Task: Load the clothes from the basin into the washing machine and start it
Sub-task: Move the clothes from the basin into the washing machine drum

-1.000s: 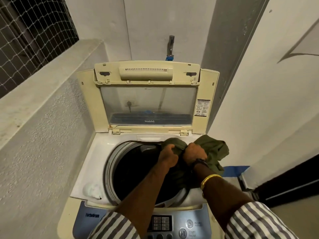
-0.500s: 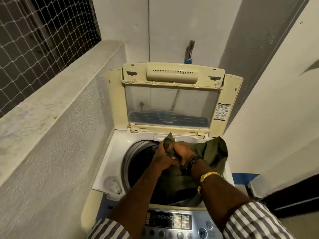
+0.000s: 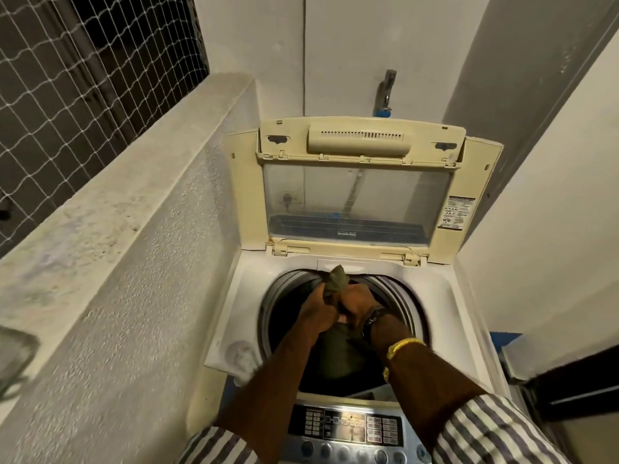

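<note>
Presently gripping an olive-green garment [image 3: 336, 283] with both hands, right over the mouth of the drum [image 3: 399, 296] of the washing machine [image 3: 241, 296]. Clenching the cloth from the left with the left hand [image 3: 316, 313], fingers [image 3: 326, 306] curled tight round it; clenching it from the right with the right hand [image 3: 356, 303], knuckles touching the other's. Showing a small bunched tip of cloth above the two fists, toward the hinge side; letting the rest hang below the wrists, down inside the dark drum. Wearing a dark band [image 3: 374, 318] and a yellow bracelet [image 3: 403, 344] on the right wrist, and striped sleeves [image 3: 485, 430] on both arms at the bottom edge.

Facing the cream lid [image 3: 358, 142], raised upright at the back of the machine, with a clear window and a printed label [image 3: 457, 212] on its right border. Looking down on the control panel [image 3: 345, 426] at the near edge, partly between the forearms: rows of small buttons, a line of round knobs below, lettering too blurred to read. Beyond the lid, on the white wall, a metal tap [image 3: 388, 88] with a blue fitting at its lower end. Hemmed in on the left by a rough plastered ledge [image 3: 110, 202] with white netting [image 3: 67, 72] above it. Cannot tell what the blurred grey shape [image 3: 15, 360] at the far left edge is.
</note>
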